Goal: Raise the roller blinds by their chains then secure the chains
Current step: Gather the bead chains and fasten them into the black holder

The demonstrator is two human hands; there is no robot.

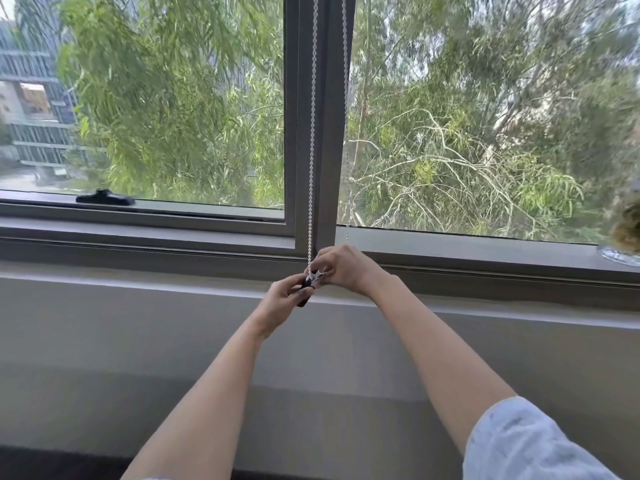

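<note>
A white bead chain point(312, 133) hangs down the grey window post point(329, 150), and a second strand point(345, 98) runs along the post's right edge. Both strands end at a small dark chain holder point(308, 284) at the foot of the post. My left hand point(282, 301) pinches this holder from the left. My right hand point(341, 268) closes on the chain right above it, fingers curled over the beads. The blinds themselves are out of view above the frame.
A grey sill point(138, 233) runs below the glass, with a pale wall ledge point(138, 282) under it. A black window latch point(104, 197) sits on the left pane's frame. A glass dish with something brown point(623, 244) stands on the sill at far right.
</note>
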